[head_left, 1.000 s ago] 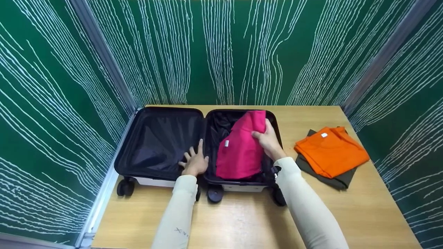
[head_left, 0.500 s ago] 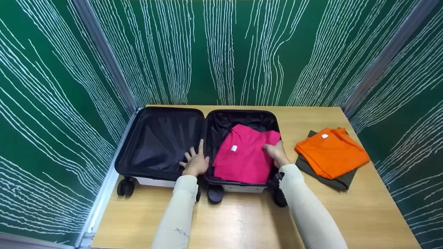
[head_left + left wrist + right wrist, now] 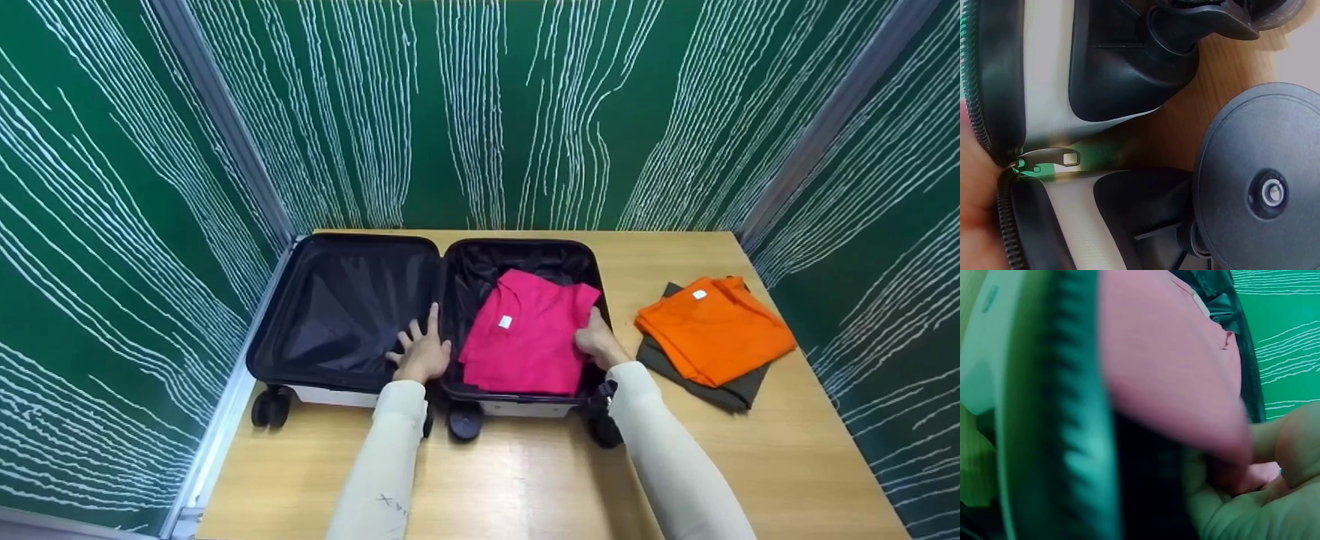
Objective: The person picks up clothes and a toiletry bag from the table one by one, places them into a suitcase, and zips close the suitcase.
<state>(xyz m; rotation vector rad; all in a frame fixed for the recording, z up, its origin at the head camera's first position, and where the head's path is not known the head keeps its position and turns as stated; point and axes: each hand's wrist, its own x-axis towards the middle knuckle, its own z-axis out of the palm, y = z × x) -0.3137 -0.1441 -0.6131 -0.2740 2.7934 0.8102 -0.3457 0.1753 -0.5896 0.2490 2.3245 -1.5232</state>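
Note:
A folded pink shirt [image 3: 525,337] with a small white label lies in the right half of an open black-lined suitcase [image 3: 459,262]. My right hand [image 3: 600,341] grips the shirt's right edge beside the suitcase wall. In the right wrist view, thumb and fingers [image 3: 1207,495] wrap the pink cloth's edge, partly hidden by it. With fingers spread, my left hand [image 3: 424,355] rests on the inner edge of the suitcase's left half, near the hinge side. In the left wrist view, that hand's edge [image 3: 977,197] touches the zipper rim by a metal zipper pull [image 3: 1053,156].
A folded orange shirt [image 3: 716,330] lies on a dark grey garment [image 3: 739,390] to the suitcase's right. Black wheels [image 3: 466,421] stick out at the suitcase's front. Green walls with white lines [image 3: 472,112] enclose the wooden table [image 3: 510,480].
The pink shirt's raised right part has come down flat into the suitcase. My right hand has moved down and slightly right along its edge. The left hand has stayed put.

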